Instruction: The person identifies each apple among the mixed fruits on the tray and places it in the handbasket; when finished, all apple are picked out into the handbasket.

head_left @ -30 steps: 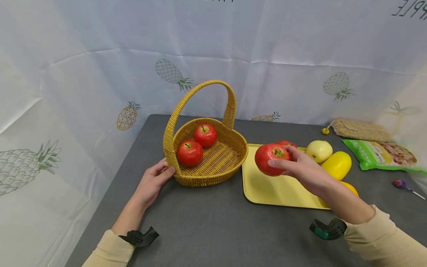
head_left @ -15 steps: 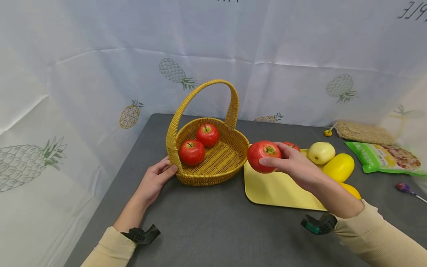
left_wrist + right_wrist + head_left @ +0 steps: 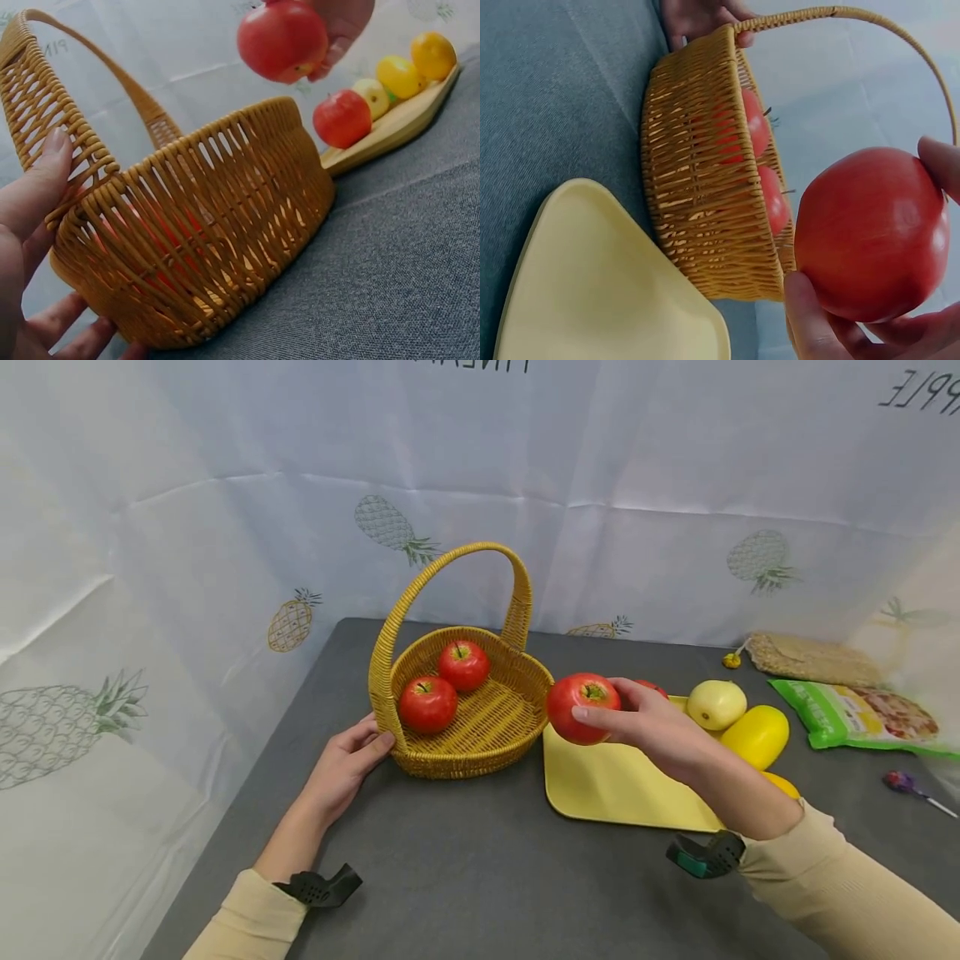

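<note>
A red apple (image 3: 582, 708) is in my right hand (image 3: 660, 727), pinched between thumb and fingers. It is held above the left end of the yellow tray (image 3: 615, 781), close to the right rim of a wicker basket (image 3: 465, 766). Two more red apples, a front one (image 3: 427, 704) and a back one (image 3: 463, 665), sit in the left part of the basket. My left hand (image 3: 347, 768) holds the basket's left side. In the left wrist view, its thumb (image 3: 52, 161) lies on the handle's base and its other fingers are against the wicker side, partly cut off.
On the tray's right part lie a pale round fruit (image 3: 717, 704), yellow fruits (image 3: 756, 737) and another red apple (image 3: 343, 118), mostly hidden by my right hand in the head view. Farther right are a green food packet (image 3: 862, 718), a woven pouch (image 3: 813, 659) and a lollipop (image 3: 903, 782).
My right hand has carried the apple leftward from over the tray toward the basket's right rim. My left hand stays on the basket, and the apples inside have not moved.
</note>
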Action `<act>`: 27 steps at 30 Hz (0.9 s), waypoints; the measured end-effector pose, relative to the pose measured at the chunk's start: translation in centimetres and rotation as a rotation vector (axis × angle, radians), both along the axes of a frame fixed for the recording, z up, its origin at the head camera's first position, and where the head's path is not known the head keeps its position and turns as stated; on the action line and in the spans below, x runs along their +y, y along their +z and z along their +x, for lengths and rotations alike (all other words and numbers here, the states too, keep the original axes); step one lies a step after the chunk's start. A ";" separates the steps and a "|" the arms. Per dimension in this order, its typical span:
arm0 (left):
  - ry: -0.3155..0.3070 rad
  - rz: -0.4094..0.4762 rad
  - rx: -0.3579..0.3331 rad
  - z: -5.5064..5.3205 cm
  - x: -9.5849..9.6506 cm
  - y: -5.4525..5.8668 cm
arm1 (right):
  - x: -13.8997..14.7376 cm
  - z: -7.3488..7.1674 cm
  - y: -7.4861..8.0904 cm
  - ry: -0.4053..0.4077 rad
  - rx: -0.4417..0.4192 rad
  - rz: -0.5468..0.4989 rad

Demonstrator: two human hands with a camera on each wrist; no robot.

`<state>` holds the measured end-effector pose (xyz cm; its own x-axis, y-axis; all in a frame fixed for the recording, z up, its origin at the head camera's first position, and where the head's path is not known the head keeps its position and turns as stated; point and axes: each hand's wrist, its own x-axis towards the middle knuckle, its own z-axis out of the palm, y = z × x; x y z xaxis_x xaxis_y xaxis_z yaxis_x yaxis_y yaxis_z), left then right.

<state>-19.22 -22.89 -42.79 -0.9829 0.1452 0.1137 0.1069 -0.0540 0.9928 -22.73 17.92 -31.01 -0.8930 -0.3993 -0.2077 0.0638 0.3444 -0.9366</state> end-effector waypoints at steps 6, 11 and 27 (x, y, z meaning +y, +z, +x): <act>-0.002 0.020 0.022 0.0 -0.3 -0.1 | -1.2 -0.6 0.1 0.006 -0.052 -0.065; -0.012 0.017 0.020 -0.2 -0.2 -0.3 | -2.0 -1.3 -0.1 0.047 -0.054 -0.073; 0.026 -0.049 -0.005 -0.3 -0.1 -0.4 | -3.9 -2.8 0.4 0.084 -0.035 -0.015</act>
